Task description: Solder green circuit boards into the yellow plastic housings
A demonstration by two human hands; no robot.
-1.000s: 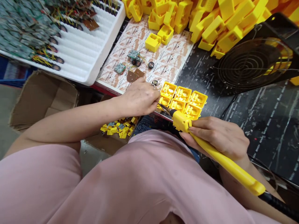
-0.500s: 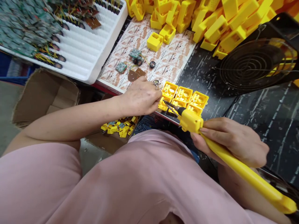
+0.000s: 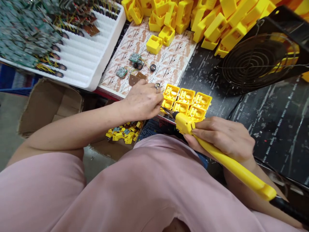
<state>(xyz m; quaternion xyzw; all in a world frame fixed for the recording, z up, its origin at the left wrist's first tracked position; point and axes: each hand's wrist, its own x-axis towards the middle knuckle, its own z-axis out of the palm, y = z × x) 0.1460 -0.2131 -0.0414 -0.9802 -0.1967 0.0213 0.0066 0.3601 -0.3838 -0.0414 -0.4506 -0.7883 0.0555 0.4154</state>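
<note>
Below, black worktop (image 3: 272,106), white tray (image 3: 80,59), fan (image 3: 253,62), right fingers (image 3: 206,134) clasping yellow tool (image 3: 231,167), grip of left fingers (image 3: 157,99) unclear

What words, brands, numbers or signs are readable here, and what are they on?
"BEN…": white print repeated in lines on the black work surface; its last letters are blurred.
Patterned sheet: small dark print, too small to read.
Circuit boards: any markings are too small to read.
Yellow-handled tool: no lettering I can make out.

Underside of left hand (image 3: 144,101) unseen
</note>
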